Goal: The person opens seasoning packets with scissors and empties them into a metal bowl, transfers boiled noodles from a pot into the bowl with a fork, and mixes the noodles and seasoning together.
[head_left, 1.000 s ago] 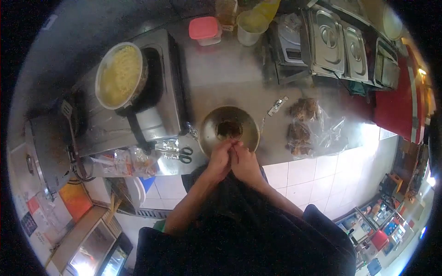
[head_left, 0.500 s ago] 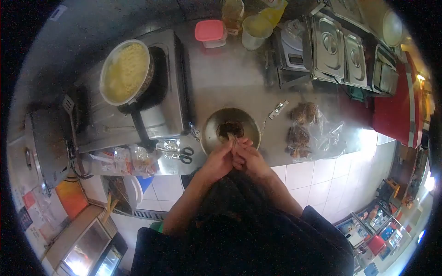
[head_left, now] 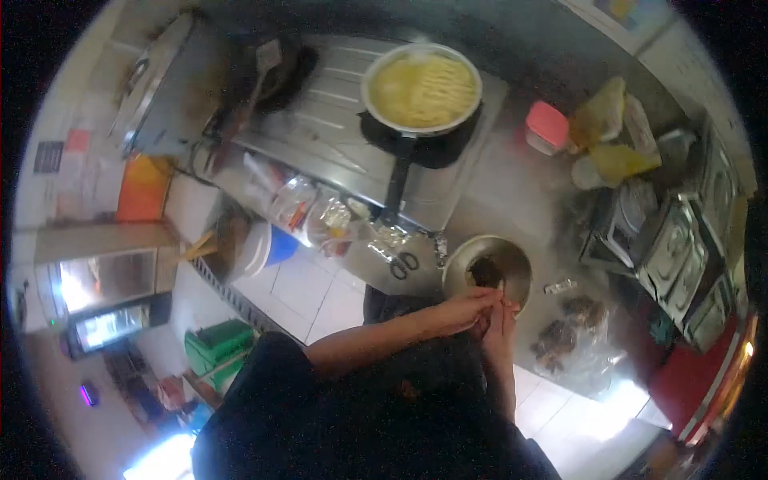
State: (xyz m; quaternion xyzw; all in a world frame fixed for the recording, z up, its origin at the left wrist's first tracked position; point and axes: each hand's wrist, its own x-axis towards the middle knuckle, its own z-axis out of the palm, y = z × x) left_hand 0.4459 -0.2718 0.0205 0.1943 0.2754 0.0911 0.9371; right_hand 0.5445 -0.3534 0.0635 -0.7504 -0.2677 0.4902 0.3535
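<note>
Left hand [head_left: 470, 312] and right hand [head_left: 499, 322] meeting now, my fingers pinched closed at six o'clock over the round metal bowl [head_left: 513, 260] on the grey metal bench [head_left: 512, 196]; grip contents, can't tell.

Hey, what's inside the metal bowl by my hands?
A dark mass lies inside the bowl; I can't tell what it is. Your left hand and right hand cover part of the near rim, so anything beneath them is hidden.
</note>
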